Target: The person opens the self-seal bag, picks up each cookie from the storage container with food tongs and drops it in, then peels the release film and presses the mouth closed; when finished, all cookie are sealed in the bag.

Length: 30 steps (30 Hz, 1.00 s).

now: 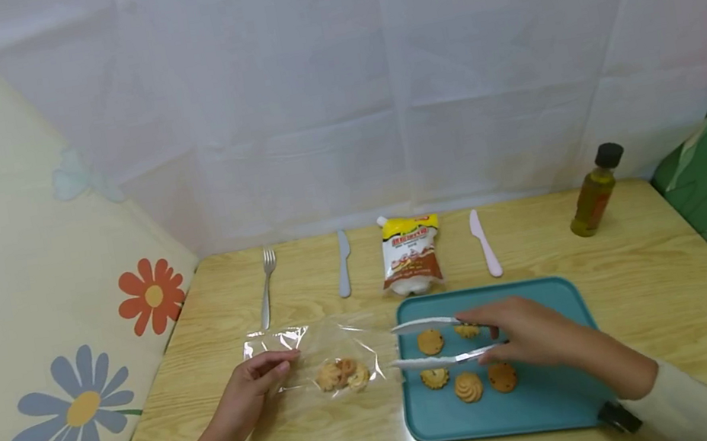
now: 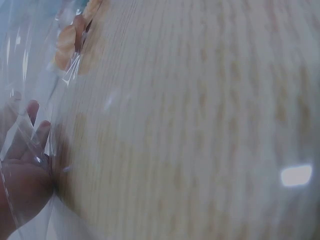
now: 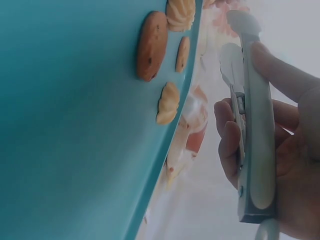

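Between the thumb and fingers of my left hand (image 1: 259, 378) is the left end of a clear plastic bag (image 1: 289, 339). Several cookies (image 1: 343, 374) lie inside the bag, and some of them show through the film in the left wrist view. My right hand (image 1: 527, 332) grips white-and-metal tongs (image 3: 259, 130) above a teal tray (image 1: 549, 405). The tongs' arms are spread, with their tips pointing left near the bag's right end. I see nothing held between the tips. Several cookies (image 1: 469, 387) rest on the tray, some round with dark bits and others piped.
Along the back lie a fork (image 1: 265, 288), a grey-blue knife (image 1: 343, 264) and a pink knife (image 1: 485, 242). A printed pouch (image 1: 409, 254) is between the knives. An oil bottle (image 1: 593, 198) with a black cap stands at the back right. A white cloth (image 1: 307, 104) hangs behind.
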### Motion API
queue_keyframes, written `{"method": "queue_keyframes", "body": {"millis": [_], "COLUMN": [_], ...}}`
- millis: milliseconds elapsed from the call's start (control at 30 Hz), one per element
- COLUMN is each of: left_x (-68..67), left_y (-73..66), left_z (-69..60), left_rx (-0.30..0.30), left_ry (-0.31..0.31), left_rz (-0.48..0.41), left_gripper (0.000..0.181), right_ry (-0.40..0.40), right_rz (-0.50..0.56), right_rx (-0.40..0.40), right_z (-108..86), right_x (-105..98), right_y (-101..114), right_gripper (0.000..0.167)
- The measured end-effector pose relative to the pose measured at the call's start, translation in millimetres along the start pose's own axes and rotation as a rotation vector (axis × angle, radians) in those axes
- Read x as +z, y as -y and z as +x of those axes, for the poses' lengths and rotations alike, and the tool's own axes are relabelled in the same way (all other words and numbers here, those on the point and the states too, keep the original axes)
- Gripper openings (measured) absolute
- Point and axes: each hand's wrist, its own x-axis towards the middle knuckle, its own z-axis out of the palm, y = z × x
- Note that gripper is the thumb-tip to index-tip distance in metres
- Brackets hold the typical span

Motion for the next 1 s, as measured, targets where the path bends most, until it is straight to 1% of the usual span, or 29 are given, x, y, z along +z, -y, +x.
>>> {"method": "queue_keyframes", "body": {"millis": [133, 467, 633, 800, 1000], "left_x": [0.0, 0.1, 0.1, 0.1, -0.3], "left_y": [0.3, 2.6, 2.6, 1.4, 0.3], "left_z": [0.1, 1.1, 0.8, 0.6, 0.8], "left_rx": [0.0, 0.003, -0.007, -0.02, -0.031], "left_ry": [0.003, 0.0, -0.004, -0.009, -0.011], "left_rz": [-0.004, -0.009, -0.008, -0.001, 0.007], "left_gripper": [0.032, 0.031, 0.031, 0.031, 0.031], "right_ry": [-0.021, -0.02, -0.042, -0.061, -0.042], "right_rz": [0.004, 0.054, 0.064, 0.103, 0.133], "right_rx": [0.021, 0.171, 0.207, 0.231, 0.267], "right_z": [-15.9, -57.7, -77.3, -93.0, -106.6], "right_x": [-1, -4, -3, 1, 4], "right_y": [-6, -16, -21, -25, -28], "right_gripper": [0.065, 0.069, 0.069, 0.07, 0.073]}}
